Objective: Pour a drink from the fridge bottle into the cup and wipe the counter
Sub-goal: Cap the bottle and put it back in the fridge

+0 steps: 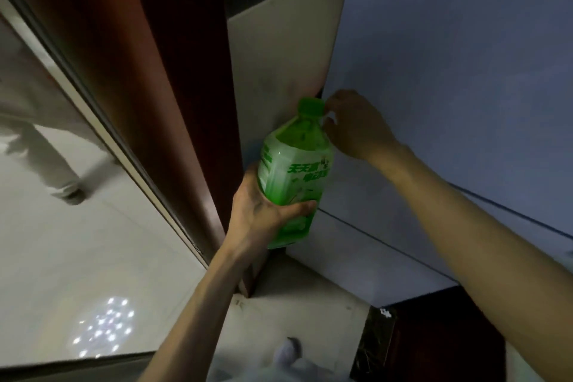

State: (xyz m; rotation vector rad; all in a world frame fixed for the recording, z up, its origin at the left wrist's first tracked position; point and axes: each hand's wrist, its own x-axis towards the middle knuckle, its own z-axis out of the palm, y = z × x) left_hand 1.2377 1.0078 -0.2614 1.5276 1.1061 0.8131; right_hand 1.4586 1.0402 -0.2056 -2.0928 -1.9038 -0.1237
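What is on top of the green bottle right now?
A green cap sits on the bottle, which the left hand grips low down. The right hand is beside the cap; whether its fingers touch it or the fridge door behind is unclear.

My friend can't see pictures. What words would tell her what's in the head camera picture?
A person's left hand grips a green drink bottle around its lower half. The right hand is up at the bottle's green cap, fingers curled beside it, in front of a pale blue panel.
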